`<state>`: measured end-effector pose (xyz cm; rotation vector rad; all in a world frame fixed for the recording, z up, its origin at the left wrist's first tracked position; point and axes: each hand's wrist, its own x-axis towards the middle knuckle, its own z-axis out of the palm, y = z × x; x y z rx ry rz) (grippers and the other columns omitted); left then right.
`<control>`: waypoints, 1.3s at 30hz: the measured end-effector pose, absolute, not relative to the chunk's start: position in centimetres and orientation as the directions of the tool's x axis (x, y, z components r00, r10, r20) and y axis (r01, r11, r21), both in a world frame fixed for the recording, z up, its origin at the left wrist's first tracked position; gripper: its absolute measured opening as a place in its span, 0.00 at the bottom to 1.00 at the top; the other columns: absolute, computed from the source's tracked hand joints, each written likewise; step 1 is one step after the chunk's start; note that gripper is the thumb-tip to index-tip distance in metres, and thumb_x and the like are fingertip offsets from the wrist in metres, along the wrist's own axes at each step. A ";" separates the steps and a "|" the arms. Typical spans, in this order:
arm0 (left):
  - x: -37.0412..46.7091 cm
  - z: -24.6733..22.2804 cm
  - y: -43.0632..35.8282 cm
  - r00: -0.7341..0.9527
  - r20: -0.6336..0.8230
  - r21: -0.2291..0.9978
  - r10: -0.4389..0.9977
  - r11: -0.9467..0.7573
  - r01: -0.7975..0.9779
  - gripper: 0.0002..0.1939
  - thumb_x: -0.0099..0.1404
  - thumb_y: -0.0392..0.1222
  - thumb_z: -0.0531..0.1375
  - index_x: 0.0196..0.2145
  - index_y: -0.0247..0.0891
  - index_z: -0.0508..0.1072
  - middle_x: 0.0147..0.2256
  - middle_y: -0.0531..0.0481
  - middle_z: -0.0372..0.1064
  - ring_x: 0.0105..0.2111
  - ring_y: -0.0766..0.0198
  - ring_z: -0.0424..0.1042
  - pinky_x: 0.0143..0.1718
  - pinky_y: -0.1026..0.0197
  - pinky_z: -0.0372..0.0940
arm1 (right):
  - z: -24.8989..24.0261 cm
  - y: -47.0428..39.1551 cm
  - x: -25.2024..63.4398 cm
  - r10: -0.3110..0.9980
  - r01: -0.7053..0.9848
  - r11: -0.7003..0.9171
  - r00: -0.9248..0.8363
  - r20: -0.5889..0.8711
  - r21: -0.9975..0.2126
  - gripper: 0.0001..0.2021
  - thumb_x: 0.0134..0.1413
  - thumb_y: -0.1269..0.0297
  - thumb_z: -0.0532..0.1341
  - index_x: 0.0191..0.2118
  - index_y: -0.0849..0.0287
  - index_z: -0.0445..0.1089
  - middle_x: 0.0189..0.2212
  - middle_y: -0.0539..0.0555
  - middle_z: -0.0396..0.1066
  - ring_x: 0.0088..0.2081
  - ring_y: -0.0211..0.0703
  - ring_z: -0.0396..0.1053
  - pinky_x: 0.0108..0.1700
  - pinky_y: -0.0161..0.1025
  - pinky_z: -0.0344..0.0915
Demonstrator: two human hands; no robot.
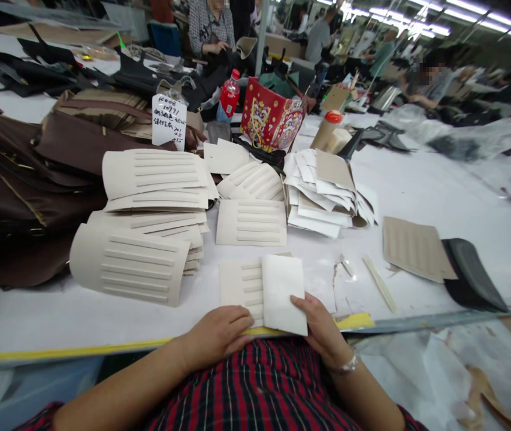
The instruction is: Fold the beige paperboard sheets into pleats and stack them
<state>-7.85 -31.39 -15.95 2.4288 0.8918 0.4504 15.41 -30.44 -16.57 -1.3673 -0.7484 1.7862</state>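
Note:
A cream ribbed panel (239, 281) lies at the table's front edge, right before me. My left hand (228, 329) is closed at the panel's lower edge, its fingers curled. Over the panel's right part is a smooth white piece (284, 293), and it hides some of the ribs. My right hand (320, 323) pinches that white piece by its right edge, thumb on top; I cannot tell whether it is a separate sheet or a folded flap. Just beyond lies another ribbed panel (251, 222). Stacks of similar ribbed panels (132, 263) stand to the left.
A pile of white and tan pieces (320, 191) stands behind. Brown leather bags (35, 197) fill the left side. Farther back are a red bottle (228, 96) and a red box (271, 114). Thin sticks (380, 282) and a black curved piece (473, 275) lie right. Other people work beyond.

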 end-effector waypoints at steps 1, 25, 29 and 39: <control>-7.8 -16.1 -31.4 0.719 0.116 0.564 0.685 -0.641 0.520 0.12 0.64 0.43 0.49 0.43 0.39 0.66 0.40 0.47 0.67 0.40 0.62 0.67 0.42 0.61 0.63 | -16.9 -30.3 15.9 0.829 -0.290 -0.555 -0.121 -0.546 -0.779 0.13 0.49 0.59 0.58 0.40 0.59 0.67 0.36 0.54 0.72 0.36 0.46 0.69 0.36 0.41 0.65; -0.6 -15.4 -27.2 0.372 -0.047 0.801 0.927 -0.188 0.568 0.07 0.54 0.36 0.58 0.33 0.38 0.70 0.30 0.53 0.65 0.28 0.67 0.65 0.31 0.64 0.63 | -16.9 -29.9 15.8 0.874 -0.367 -0.486 -0.201 -0.442 -0.793 0.16 0.42 0.64 0.62 0.41 0.62 0.68 0.38 0.56 0.72 0.37 0.45 0.69 0.41 0.42 0.64; -0.5 -15.3 -27.1 0.356 -0.083 0.804 0.931 -0.148 0.576 0.05 0.53 0.36 0.59 0.31 0.38 0.70 0.29 0.53 0.65 0.27 0.68 0.65 0.30 0.65 0.63 | -16.7 -29.3 15.4 0.895 -0.207 -0.446 -0.091 -0.437 -0.871 0.19 0.43 0.60 0.63 0.43 0.62 0.68 0.43 0.57 0.71 0.38 0.46 0.69 0.41 0.42 0.65; -0.2 -13.9 -25.6 0.448 -0.160 0.607 0.880 -0.270 0.747 0.08 0.58 0.37 0.53 0.27 0.37 0.72 0.28 0.50 0.70 0.30 0.62 0.67 0.34 0.61 0.61 | -16.3 -29.0 15.5 0.938 0.095 -0.327 -0.089 -0.335 -0.940 0.16 0.46 0.58 0.60 0.39 0.64 0.71 0.37 0.57 0.73 0.37 0.47 0.70 0.38 0.41 0.66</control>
